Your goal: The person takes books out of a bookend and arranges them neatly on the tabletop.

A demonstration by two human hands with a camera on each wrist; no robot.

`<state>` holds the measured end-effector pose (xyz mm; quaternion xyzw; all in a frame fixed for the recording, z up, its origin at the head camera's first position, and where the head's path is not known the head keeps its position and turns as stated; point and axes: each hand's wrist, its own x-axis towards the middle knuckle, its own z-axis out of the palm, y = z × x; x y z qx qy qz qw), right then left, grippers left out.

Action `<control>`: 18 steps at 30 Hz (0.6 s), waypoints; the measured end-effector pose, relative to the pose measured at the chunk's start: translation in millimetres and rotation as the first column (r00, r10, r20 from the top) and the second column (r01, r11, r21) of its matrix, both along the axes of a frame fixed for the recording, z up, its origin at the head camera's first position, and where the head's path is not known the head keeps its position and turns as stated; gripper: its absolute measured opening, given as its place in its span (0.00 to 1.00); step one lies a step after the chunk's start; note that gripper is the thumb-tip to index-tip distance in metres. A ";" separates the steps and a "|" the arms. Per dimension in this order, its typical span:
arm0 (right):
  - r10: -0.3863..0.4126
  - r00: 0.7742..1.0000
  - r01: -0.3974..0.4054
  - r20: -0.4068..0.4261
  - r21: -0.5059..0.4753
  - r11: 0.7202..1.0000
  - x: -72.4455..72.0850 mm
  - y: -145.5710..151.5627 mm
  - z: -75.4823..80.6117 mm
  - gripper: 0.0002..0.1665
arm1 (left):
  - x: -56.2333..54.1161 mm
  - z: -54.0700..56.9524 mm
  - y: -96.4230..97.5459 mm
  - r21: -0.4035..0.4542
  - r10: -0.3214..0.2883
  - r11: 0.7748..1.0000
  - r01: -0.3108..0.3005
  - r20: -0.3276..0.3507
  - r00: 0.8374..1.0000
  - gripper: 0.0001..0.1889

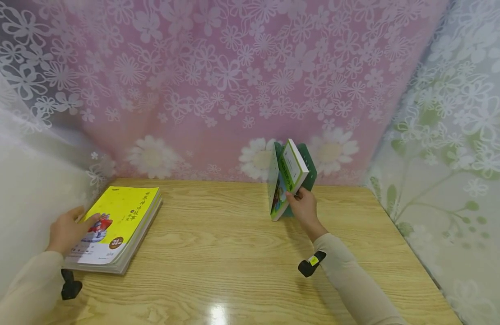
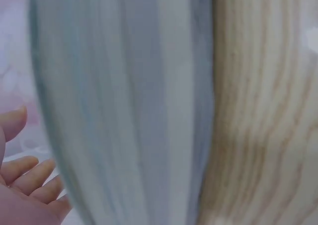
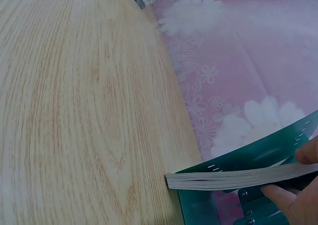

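In the head view, a stack of books with a yellow-and-white cover [image 1: 128, 205] on top lies at the left of the table. My left hand [image 1: 66, 232] is at its left edge, thumb over the cover, and the left wrist view shows relaxed fingers [image 2: 37, 180] beside the stack's page edges [image 2: 124, 106]. At the back right, my right hand [image 1: 304, 208] pinches a green-covered book [image 1: 289, 169] by its lower edge. That book leans, tilted, inside a green metal bookend [image 1: 309, 164]. Its white page block [image 3: 238, 179] runs between thumb and fingers in the right wrist view.
The wooden table [image 1: 209, 243] stretches between the stack and the bookend. A pink floral curtain [image 1: 217, 99] hangs along the back edge. Pale floral sheets [image 1: 449, 180] close off the right and left sides.
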<state>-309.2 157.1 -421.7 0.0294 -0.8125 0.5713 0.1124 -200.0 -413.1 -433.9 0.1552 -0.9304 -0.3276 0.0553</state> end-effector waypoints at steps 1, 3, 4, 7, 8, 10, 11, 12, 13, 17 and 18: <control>-0.003 1.000 0.003 -0.001 0.007 1.000 0.8 0.7 -0.1 0.25 | -0.2 1.7 1.1 0.012 -0.004 1.000 0.004 -0.003 1.000 0.48; -0.006 1.000 0.006 -0.001 0.017 1.000 2.2 1.5 -0.5 0.25 | -0.7 4.8 3.9 0.026 -0.014 1.000 0.015 -0.011 1.000 0.49; -0.010 1.000 0.010 -0.001 0.021 1.000 2.7 1.9 -0.7 0.25 | -1.0 6.5 5.7 0.033 -0.017 0.999 0.017 -0.013 1.000 0.49; -0.015 1.000 0.015 -0.006 0.027 1.000 4.9 3.7 -1.3 0.24 | -2.1 11.7 12.0 0.038 -0.045 0.998 0.046 -0.037 0.998 0.49; -0.020 1.000 0.020 -0.007 0.021 1.000 5.7 4.3 -1.5 0.24 | -2.6 13.5 14.4 0.039 -0.057 0.998 0.058 -0.045 0.997 0.49; -0.024 1.000 0.024 -0.010 0.022 0.999 7.5 6.0 -1.8 0.23 | -3.9 16.7 19.6 0.039 -0.079 0.996 0.082 -0.059 0.995 0.49; -0.022 1.000 0.022 -0.011 0.024 0.999 8.7 7.0 -1.7 0.23 | -4.7 18.1 22.2 0.042 -0.090 0.995 0.093 -0.065 0.994 0.49; -0.020 1.000 0.020 -0.011 0.028 0.999 9.8 7.8 -1.8 0.23 | -5.5 19.5 24.9 0.045 -0.101 0.994 0.104 -0.069 0.992 0.49; -0.020 1.000 0.021 -0.010 0.040 0.999 10.9 9.1 -1.6 0.23 | -6.5 20.4 27.8 0.051 -0.106 0.993 0.109 -0.070 0.992 0.49; -0.016 1.000 0.015 0.009 0.047 0.999 16.5 15.4 0.8 0.22 | -8.9 23.5 39.4 0.066 -0.141 0.987 0.145 -0.069 0.988 0.50; -0.017 1.000 0.016 0.015 0.045 0.999 17.8 17.3 1.3 0.21 | -8.7 24.2 42.7 0.065 -0.154 0.985 0.158 -0.075 0.985 0.50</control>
